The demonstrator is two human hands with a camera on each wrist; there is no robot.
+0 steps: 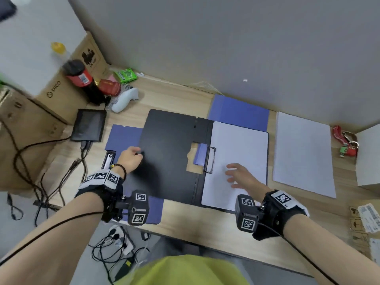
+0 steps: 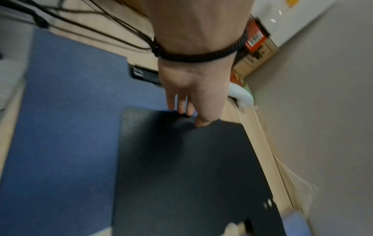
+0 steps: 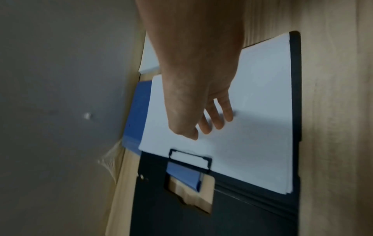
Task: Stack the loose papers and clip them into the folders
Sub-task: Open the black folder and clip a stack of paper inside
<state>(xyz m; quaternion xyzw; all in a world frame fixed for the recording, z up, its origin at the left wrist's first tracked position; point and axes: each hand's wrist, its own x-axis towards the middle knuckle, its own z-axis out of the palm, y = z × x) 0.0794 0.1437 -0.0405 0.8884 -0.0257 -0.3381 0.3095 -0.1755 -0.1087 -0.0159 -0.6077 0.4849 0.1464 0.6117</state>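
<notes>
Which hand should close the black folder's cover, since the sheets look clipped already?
Probably the left hand: it already grips the outer edge of the black folder cover. The right hand hovers open above the clipped papers.

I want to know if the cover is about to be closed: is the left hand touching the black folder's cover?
Touching. In the left wrist view the left hand's fingertips sit on the edge of the black folder cover; the head view agrees.

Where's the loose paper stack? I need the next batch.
In the head view, the loose paper stack lies on the desk, right of the open black folder.
</notes>
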